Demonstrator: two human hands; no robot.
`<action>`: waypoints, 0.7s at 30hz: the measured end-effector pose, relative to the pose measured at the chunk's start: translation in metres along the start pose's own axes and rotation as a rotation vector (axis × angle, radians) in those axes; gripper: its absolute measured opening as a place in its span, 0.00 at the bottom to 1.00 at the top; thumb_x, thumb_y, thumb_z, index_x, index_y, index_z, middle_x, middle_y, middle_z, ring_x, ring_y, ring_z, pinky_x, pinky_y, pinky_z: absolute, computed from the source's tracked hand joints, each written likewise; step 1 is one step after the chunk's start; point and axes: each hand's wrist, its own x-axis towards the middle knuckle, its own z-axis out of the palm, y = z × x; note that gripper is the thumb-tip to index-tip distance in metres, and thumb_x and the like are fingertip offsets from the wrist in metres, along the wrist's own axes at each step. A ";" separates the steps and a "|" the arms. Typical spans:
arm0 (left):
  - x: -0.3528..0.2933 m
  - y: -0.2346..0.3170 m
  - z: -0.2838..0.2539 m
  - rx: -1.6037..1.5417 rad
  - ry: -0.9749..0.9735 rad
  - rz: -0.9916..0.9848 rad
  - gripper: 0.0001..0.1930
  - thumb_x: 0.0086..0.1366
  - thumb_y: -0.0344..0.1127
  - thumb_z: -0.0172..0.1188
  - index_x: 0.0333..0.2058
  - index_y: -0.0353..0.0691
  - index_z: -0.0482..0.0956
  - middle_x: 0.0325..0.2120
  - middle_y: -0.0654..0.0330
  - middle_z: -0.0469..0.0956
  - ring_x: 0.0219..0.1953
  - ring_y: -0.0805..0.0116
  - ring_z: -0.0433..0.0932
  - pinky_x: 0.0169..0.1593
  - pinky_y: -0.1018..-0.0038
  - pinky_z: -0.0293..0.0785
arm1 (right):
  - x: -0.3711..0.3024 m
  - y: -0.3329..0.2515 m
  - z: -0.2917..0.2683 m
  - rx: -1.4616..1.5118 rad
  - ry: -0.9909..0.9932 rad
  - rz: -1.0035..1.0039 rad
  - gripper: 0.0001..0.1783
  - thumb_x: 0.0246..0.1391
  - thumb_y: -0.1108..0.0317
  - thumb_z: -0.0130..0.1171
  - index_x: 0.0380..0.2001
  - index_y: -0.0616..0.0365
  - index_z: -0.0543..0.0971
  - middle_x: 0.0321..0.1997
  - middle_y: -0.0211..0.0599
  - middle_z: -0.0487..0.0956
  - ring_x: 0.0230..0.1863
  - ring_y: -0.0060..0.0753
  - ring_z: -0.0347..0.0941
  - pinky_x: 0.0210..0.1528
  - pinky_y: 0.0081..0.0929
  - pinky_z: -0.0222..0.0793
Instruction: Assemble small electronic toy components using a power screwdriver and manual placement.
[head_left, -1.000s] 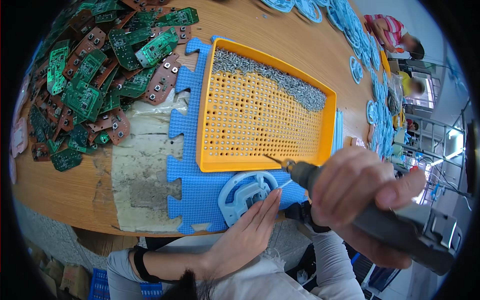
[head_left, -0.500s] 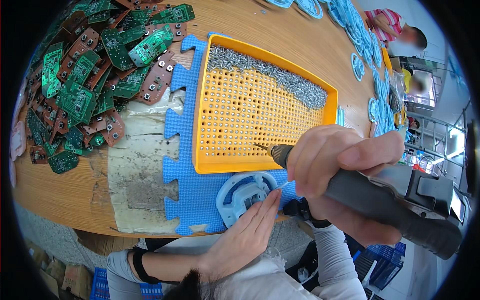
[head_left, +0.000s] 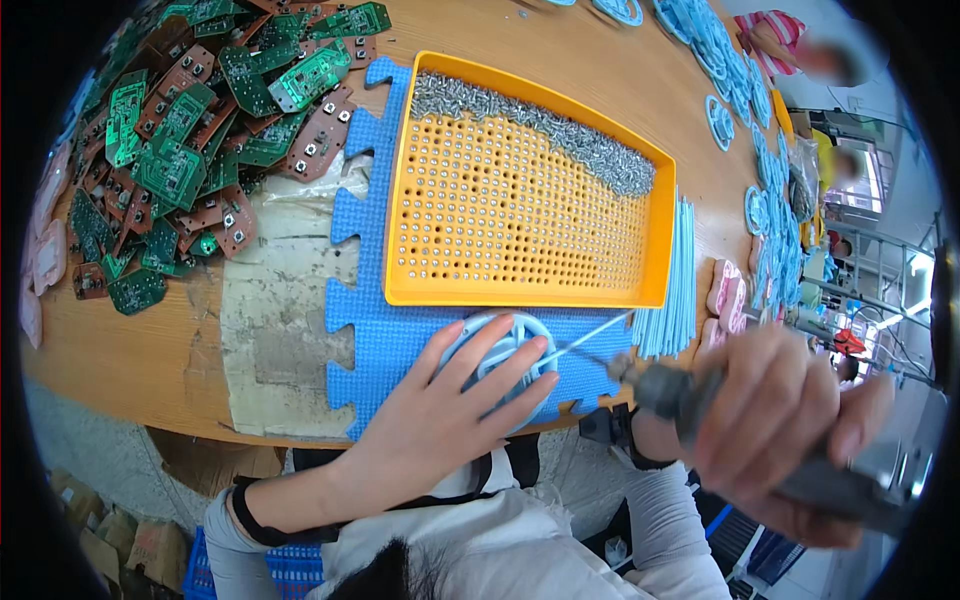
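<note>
A light blue round plastic part [head_left: 538,327] lies on the blue foam mat [head_left: 385,375]. My left hand [head_left: 425,425] rests over it with fingers spread, hiding much of its surface. From its right side a thin light blue stick [head_left: 595,335] points up and right. My right hand [head_left: 775,410] is wrapped round an electric screwdriver [head_left: 665,390], both blurred by motion. The screwdriver's bit points left at the part, close to its right edge; whether it touches cannot be made out. Just beyond stands a yellow tray [head_left: 530,300] of holes, many filled with screws.
Loose screws [head_left: 540,135] heap along the tray's far side. Light blue sticks [head_left: 675,285] lie right of it, beside pink parts [head_left: 722,290]. A pile of green and brown circuit boards [head_left: 175,165] covers the far left. Blue rings [head_left: 720,122] line the right; a person [head_left: 770,40] sits beyond.
My left hand has gone from fingers together at the part's edge to spread over it. My right hand has moved the screwdriver from the tray down and right, beside the part.
</note>
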 end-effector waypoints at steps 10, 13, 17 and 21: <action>0.002 0.002 0.009 -0.106 0.107 -0.049 0.40 0.42 0.41 0.71 0.58 0.57 0.70 0.60 0.61 0.62 0.62 0.43 0.56 0.59 0.45 0.59 | -0.056 -0.014 0.022 0.227 -0.301 0.241 0.08 0.55 0.80 0.52 0.36 0.67 0.63 0.19 0.54 0.76 0.17 0.47 0.74 0.19 0.39 0.74; 0.002 0.002 0.008 -0.088 0.097 -0.037 0.40 0.41 0.40 0.71 0.58 0.57 0.70 0.60 0.61 0.62 0.62 0.43 0.56 0.58 0.45 0.59 | -0.071 -0.009 0.034 0.195 -0.239 0.228 0.08 0.55 0.80 0.51 0.36 0.68 0.63 0.20 0.53 0.76 0.18 0.45 0.74 0.20 0.37 0.74; 0.001 0.000 0.009 -0.094 0.106 -0.040 0.40 0.41 0.39 0.71 0.58 0.57 0.70 0.59 0.61 0.62 0.61 0.43 0.57 0.58 0.45 0.60 | -0.081 0.002 0.047 0.225 -0.014 0.127 0.03 0.51 0.84 0.54 0.29 0.74 0.70 0.16 0.47 0.70 0.13 0.37 0.65 0.14 0.30 0.63; 0.002 0.001 0.008 -0.111 0.112 -0.038 0.42 0.39 0.38 0.72 0.58 0.57 0.70 0.59 0.62 0.62 0.61 0.43 0.57 0.57 0.46 0.61 | -0.082 0.000 0.051 0.143 -0.018 0.135 0.06 0.48 0.85 0.56 0.31 0.74 0.71 0.17 0.47 0.70 0.13 0.37 0.65 0.14 0.29 0.63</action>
